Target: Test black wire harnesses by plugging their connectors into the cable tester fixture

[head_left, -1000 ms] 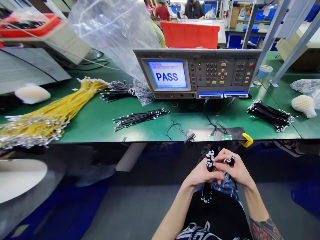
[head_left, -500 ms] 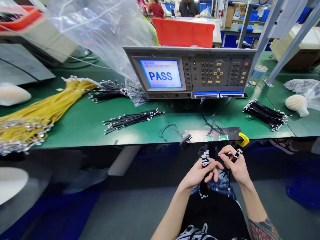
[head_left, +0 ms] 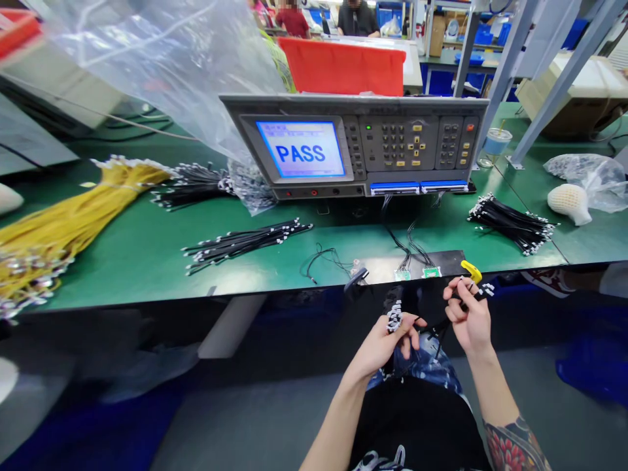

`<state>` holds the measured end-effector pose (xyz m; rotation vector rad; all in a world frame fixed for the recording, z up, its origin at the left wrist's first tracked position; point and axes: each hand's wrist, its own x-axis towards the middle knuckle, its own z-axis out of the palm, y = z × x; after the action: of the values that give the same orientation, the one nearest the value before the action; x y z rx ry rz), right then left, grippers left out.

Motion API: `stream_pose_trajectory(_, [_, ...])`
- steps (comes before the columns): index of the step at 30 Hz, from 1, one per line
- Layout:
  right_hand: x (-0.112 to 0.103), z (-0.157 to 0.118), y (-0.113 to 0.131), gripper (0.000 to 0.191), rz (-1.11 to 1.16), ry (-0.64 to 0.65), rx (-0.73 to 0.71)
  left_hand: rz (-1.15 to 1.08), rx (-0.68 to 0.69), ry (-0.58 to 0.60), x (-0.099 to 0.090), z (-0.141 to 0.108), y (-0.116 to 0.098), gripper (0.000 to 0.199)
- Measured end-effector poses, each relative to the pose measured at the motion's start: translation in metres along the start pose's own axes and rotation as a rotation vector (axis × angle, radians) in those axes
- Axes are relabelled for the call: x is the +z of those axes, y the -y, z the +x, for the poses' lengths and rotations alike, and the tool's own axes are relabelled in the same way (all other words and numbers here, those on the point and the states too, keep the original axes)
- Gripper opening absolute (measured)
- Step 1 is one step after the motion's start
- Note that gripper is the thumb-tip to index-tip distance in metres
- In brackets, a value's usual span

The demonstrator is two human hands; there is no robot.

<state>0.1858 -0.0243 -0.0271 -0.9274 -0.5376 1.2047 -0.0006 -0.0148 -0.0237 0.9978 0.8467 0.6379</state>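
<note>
Right hand (head_left: 470, 316) swung out toward two o'clock, fingers pinching black wire (head_left: 428, 328); left hand (head_left: 379, 347) clenches wire bundle (head_left: 394, 320).

"What colours are the wires (head_left: 394, 320) in the left grip (head_left: 385, 347)?"

"Black with white ends, same as in the right grip (head_left: 470, 315)."

"And the bench (head_left: 122, 278)?"

"Green. The big wire bundle (head_left: 63, 219) on it is yellow, and the crate (head_left: 341, 69) beyond is red."

"That forearm tattoo (head_left: 513, 446)?"

"Red flowers in dark ink. The cloth at the lap (head_left: 417, 366) is a blue-and-white print, and the screen (head_left: 299, 150) shows blue letters on pale blue."
</note>
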Motion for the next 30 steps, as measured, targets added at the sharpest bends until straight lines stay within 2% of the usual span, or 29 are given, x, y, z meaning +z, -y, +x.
stream_pose_trajectory(2, [-0.002, 0.006, 0.0, 0.028, -0.023, -0.037, -0.03, 0.008, 0.044, -0.137, -0.005, 0.0, 0.0, 0.06])
stream_pose_trajectory(5, [-0.002, 0.012, -0.005, 0.028, -0.176, -0.059, -0.071, -0.073, 0.114, -0.345, -0.012, 0.0, 0.0, 0.054])
stream_pose_trajectory(7, [0.0, 0.013, -0.012, 0.03, -0.3, -0.049, -0.089, -0.178, 0.129, -0.39, -0.017, 0.0, -0.002, 0.054])
stream_pose_trajectory(13, [0.003, 0.017, -0.025, 0.038, -0.509, -0.007, -0.186, -0.311, 0.152, -0.31, -0.018, 0.001, -0.004, 0.053])
stream_pose_trajectory(22, [0.01, 0.014, -0.019, 0.036, -0.643, -0.06, -0.254, -0.208, 0.152, -0.241, 0.0, 0.007, -0.005, 0.057])
stream_pose_trajectory(27, [0.014, 0.013, -0.016, 0.034, -0.634, -0.072, -0.243, -0.168, 0.106, -0.172, 0.005, 0.01, -0.005, 0.058])
stream_pose_trajectory(30, [0.015, 0.013, -0.017, 0.031, -0.62, -0.09, -0.243, -0.146, 0.107, -0.175, 0.007, 0.012, -0.005, 0.059])
